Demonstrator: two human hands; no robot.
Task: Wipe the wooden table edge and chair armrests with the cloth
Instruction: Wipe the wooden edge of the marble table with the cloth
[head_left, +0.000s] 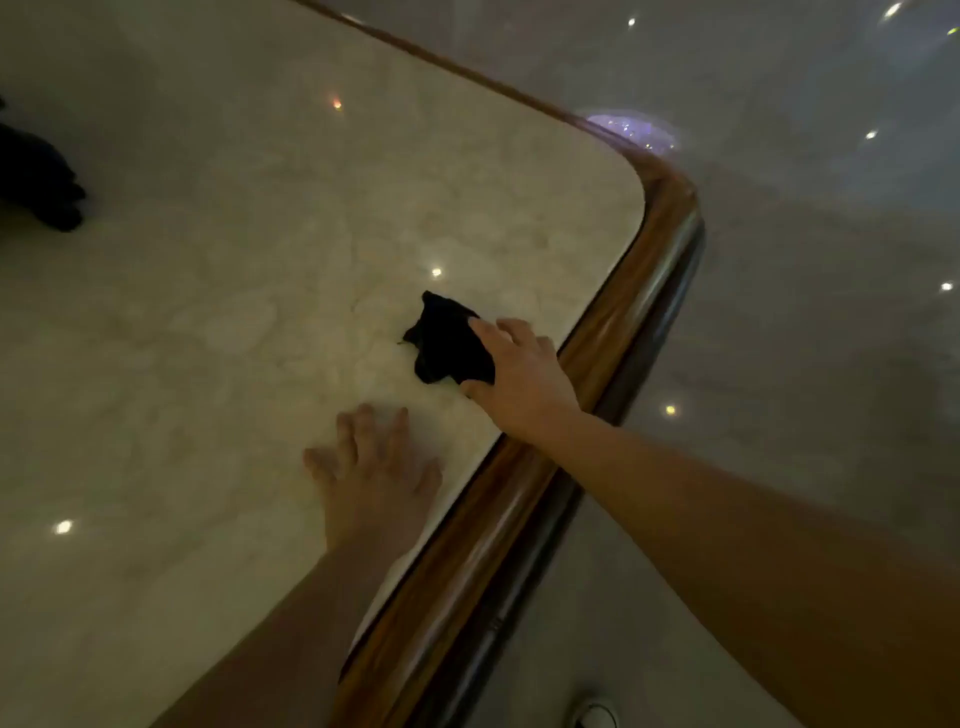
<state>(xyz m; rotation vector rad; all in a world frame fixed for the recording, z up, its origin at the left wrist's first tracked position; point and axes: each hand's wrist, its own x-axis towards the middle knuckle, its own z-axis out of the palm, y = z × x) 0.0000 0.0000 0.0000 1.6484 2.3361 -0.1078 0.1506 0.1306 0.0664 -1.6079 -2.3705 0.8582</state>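
A dark cloth (444, 343) lies crumpled on the pale marble tabletop (234, 322), a short way in from the wooden table edge (613, 332). My right hand (519, 374) reaches across that wooden edge and grips the cloth's near side with thumb and fingers. My left hand (374, 467) rests flat on the marble with fingers spread, just inside the wooden edge and nearer to me than the cloth. The wooden edge runs diagonally from lower centre up to a rounded corner at the right. No chair armrest is in view.
A dark object (41, 182) sits on the tabletop at the far left. Glossy pale floor (805, 312) with light reflections lies beyond the table edge on the right. A small round fitting (595, 714) shows on the floor at the bottom.
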